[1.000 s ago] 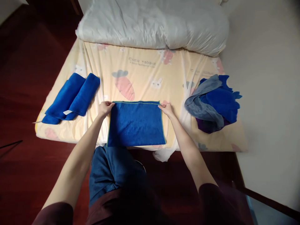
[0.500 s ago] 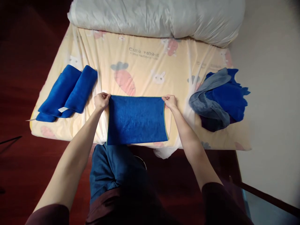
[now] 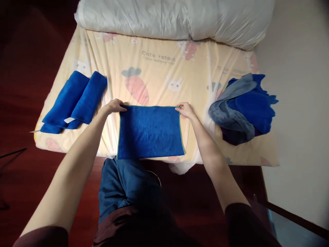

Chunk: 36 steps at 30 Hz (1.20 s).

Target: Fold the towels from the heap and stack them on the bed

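A blue towel (image 3: pixel 151 132) with a thin green edge lies spread flat before me, its near side reaching the bed's front edge. My left hand (image 3: pixel 116 106) is closed at its far left corner, thumb lying over the cloth. At the far right corner, my right hand (image 3: pixel 184 109) pinches the edge between thumb and fingers. Left of the towel lie folded blue towels (image 3: pixel 68 97) side by side, one with a small white tag. A loose heap of blue cloth (image 3: pixel 252 106) sits to the right, with a grey-blue cloth (image 3: pixel 226 109) draped across it.
The bed (image 3: pixel 159 82) has a yellow sheet printed with carrots and rabbits. A rolled pale grey quilt (image 3: pixel 174 19) runs along its far side. A wall (image 3: pixel 300 103) borders the right, and dark red floor (image 3: pixel 25 185) shows at the left and below.
My left hand has turned inward, its thumb and fingers reaching further over the towel's corner. My right hand has shifted slightly left along the edge. The towel stays nearly in place.
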Motion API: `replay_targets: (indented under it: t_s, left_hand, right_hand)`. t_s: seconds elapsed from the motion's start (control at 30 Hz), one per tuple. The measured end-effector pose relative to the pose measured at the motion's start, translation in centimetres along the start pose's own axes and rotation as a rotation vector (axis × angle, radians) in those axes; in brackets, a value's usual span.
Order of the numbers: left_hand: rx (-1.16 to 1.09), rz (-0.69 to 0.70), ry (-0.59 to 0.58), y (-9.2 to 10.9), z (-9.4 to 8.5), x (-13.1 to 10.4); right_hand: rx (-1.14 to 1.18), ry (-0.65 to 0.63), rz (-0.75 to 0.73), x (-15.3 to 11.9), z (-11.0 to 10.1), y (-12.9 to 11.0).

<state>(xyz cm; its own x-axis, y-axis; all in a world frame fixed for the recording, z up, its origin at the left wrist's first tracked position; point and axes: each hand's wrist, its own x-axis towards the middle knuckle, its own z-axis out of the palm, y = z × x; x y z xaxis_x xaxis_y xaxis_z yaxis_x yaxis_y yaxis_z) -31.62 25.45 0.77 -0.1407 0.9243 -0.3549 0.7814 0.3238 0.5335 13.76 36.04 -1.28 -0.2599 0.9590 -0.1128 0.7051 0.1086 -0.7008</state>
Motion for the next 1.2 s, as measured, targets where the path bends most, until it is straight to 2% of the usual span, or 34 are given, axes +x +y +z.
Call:
replay_targets:
  t_s: [0.07,0.17,0.23,0.33,0.43,0.5,0.6,0.73,0.83,0.9,1.0,1.07,1.13,1.2]
  left_hand:
    - [-0.068,-0.123,-0.087,1.0,-0.9,-0.6]
    - [-0.176,-0.186,-0.123,2.3,-2.0,-1.9]
    - [-0.175,-0.196,-0.073,2.6,-2.3,-2.4]
    - [-0.109,-0.169,0.108,2.8,-2.3,-2.1]
    - [-0.103,-0.125,0.305,3.4,-1.8,-1.1]
    - [-0.125,-0.11,0.363,3.9,-1.1,-0.3]
    - [-0.157,-0.116,0.382,4.0,0.2,0.6]
    - [-0.187,-0.104,0.405,3.2,1.7,1.0]
    - [-0.173,-0.045,0.43,3.3,2.4,0.4]
    - [-0.121,0.006,0.465,4.1,2.8,-0.5]
    - [-0.004,0.143,0.482,6.4,4.0,-2.4]
    - [0.056,0.274,0.415,8.1,5.5,-3.6]
    - [0.09,0.384,0.318,9.5,7.6,-4.5]
    - [0.099,0.421,0.254,10.4,9.9,-5.2]
  right_hand:
    - [0.057,-0.006,0.043,-0.2,-0.3,-0.3]
    - [0.142,0.005,0.069,-0.8,-0.5,-0.7]
    - [0.149,0.042,0.08,-1.1,-0.6,-0.8]
    - [0.076,0.134,0.12,-1.0,-0.6,-0.7]
    - [-0.018,0.212,0.139,-0.3,-0.4,-0.6]
    - [-0.069,0.233,0.138,0.2,0.0,-0.5]
    - [-0.15,0.245,0.131,0.6,0.8,-0.4]
    - [-0.294,0.253,0.081,0.3,1.6,0.1]
    - [-0.375,0.28,0.044,0.1,1.9,0.6]
    - [-0.401,0.295,0.051,0.2,2.0,0.4]
    - [-0.424,0.321,0.038,0.4,2.3,-1.6]
    - [-0.426,0.31,-0.045,-0.1,3.1,-4.1]
    - [-0.416,0.234,-0.181,-1.4,4.6,-6.9]
    - [-0.411,0.103,-0.323,-3.3,6.7,-9.2]
